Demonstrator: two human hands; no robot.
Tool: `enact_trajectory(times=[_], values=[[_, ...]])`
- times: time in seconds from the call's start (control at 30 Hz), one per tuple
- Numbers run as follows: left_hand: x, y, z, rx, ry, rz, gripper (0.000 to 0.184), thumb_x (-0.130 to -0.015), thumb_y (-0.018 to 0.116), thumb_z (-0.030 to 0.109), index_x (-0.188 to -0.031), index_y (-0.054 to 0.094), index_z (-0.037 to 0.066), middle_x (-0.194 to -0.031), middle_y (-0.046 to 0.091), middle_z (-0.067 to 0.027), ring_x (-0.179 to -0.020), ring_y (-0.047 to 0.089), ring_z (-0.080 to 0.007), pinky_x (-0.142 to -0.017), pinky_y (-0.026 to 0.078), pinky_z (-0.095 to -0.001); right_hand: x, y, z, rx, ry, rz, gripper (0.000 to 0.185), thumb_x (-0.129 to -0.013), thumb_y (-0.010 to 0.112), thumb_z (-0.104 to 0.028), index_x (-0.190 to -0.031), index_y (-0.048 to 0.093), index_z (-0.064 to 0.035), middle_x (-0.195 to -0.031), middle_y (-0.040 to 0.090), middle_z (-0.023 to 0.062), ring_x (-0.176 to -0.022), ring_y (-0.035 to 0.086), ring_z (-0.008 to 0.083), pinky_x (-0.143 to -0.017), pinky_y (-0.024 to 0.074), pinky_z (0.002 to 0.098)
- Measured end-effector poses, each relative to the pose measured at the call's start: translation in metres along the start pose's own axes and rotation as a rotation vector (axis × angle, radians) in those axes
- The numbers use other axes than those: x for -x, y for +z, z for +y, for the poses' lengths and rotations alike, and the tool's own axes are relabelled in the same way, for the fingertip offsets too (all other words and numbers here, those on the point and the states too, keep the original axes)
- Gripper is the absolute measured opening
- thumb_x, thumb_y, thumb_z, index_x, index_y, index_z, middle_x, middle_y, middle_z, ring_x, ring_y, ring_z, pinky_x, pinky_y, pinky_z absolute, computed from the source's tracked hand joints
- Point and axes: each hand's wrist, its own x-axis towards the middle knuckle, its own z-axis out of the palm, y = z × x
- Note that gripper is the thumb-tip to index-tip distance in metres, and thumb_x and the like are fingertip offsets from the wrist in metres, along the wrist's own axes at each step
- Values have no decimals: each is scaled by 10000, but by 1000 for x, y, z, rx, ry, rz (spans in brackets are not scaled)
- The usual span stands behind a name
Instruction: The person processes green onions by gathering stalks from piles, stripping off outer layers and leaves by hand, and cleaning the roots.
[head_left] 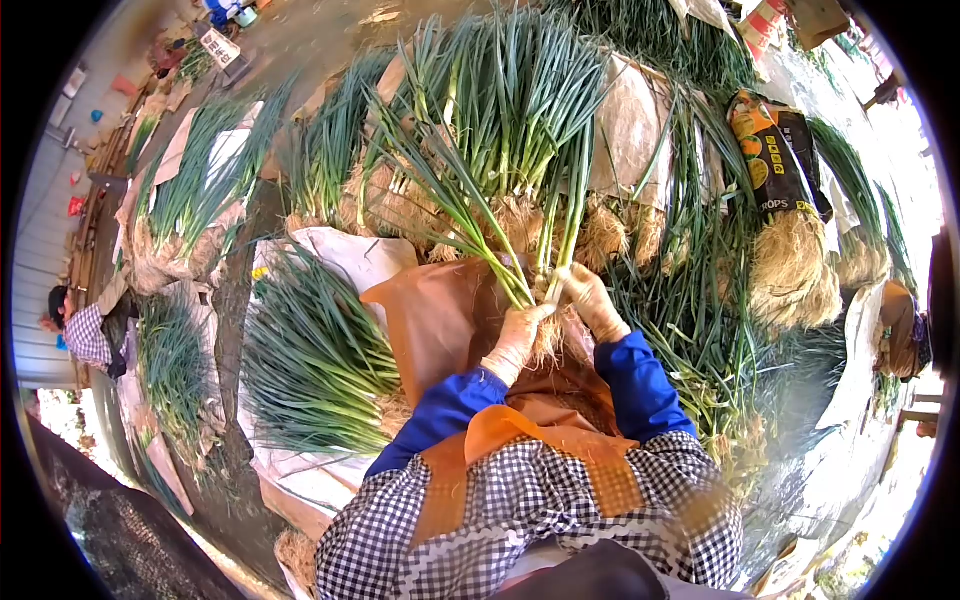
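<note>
My left hand [516, 340], in a pale glove, is closed around the lower stems of a few green onions [478, 225] whose leaves lean up and to the left. Beside it, my gloved right hand [594, 303] grips more stalks low down, near the roots. Stringy pale roots [546, 345] hang between the two hands, above the orange-brown apron [440, 315] on my lap. Directly ahead stands a large row of green onions [510, 110] with bushy tan roots. To the left, a thick pile of green onions [310, 355] lies on a pale sheet [350, 255].
At the right lie loose green onions [690, 340] and a black printed bag [775, 150] over a rooted bundle [795, 265]. More bundles [190, 190] rest on sheets at the left. A person in a checked top [88, 335] is at the far left edge.
</note>
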Motion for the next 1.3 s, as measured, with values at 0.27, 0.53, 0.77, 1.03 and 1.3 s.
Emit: enact_trajectory(times=[0.27,0.53,0.77,1.03,1.3], values=[[8,25,-2,-272,244,161,193,-781,678,156,-873,660,-13,-783,637,-26,-695,566,-108,-649,455,-266,21,-31,17,279,-2,340,152,-871,598,-168,-823,610,-24,-645,518,-41,-556,425,42,-499,343,194],[9,24,-12,-757,547,207,308,-791,694,228,-977,641,-12,-764,645,-69,-680,590,-143,-647,467,-280,-19,-22,-28,1114,-162,323,432,-807,636,-397,-1014,629,-17,-849,651,178,-802,639,293,-709,490,338],[-9,2,-24,-714,328,225,247,-813,664,197,-952,648,-6,-730,630,-60,-655,557,-104,-603,458,-266,21,-6,-24,823,289,-155,378,-919,523,-261,-1175,525,16,-1123,576,164,-1028,545,204,-894,452,302],[-15,3,-6,-360,79,-10,224,-811,649,68,-1020,633,-12,-925,630,-26,-770,576,-95,-677,469,-224,67,-56,-33,916,297,146,405,-911,512,-392,-1058,591,-23,-905,642,75,-784,602,138,-700,494,300],[1,-13,22,311,-203,-266,187,-907,541,234,-993,570,69,-678,519,22,-586,493,-90,-489,416,-222,5,-14,10,89,-145,456,157,-895,459,-172,-794,497,-58,-645,484,8,-479,439,127,-432,423,254]])
